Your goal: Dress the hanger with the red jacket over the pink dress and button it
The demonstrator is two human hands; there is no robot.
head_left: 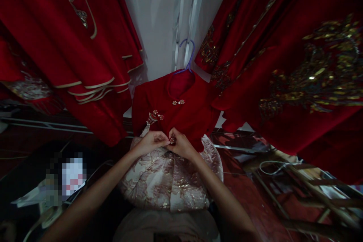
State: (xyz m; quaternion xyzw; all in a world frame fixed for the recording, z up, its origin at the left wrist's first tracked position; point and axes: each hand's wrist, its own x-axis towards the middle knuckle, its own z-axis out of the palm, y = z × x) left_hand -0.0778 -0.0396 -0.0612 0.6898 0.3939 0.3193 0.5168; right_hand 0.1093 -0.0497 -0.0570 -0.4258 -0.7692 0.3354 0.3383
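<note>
A small red dress [184, 115] with a pale embroidered skirt [167, 177] hangs in front of me on a blue hanger [188, 55]. Two pearl clasps [178, 102] show on its red top, one at the collar and one lower left. My left hand [151, 141] and my right hand [181, 144] meet at the waist of the red top. Both pinch a small pearl clasp [172, 140] between their fingertips, with the fingers closed around it.
Long red garments with cream trim [85, 60] hang at the left and red ones with gold embroidery [297, 72] at the right. A white wall [159, 19] is behind. A glossy dark red surface [244, 181] and wooden pieces [312, 189] lie lower right.
</note>
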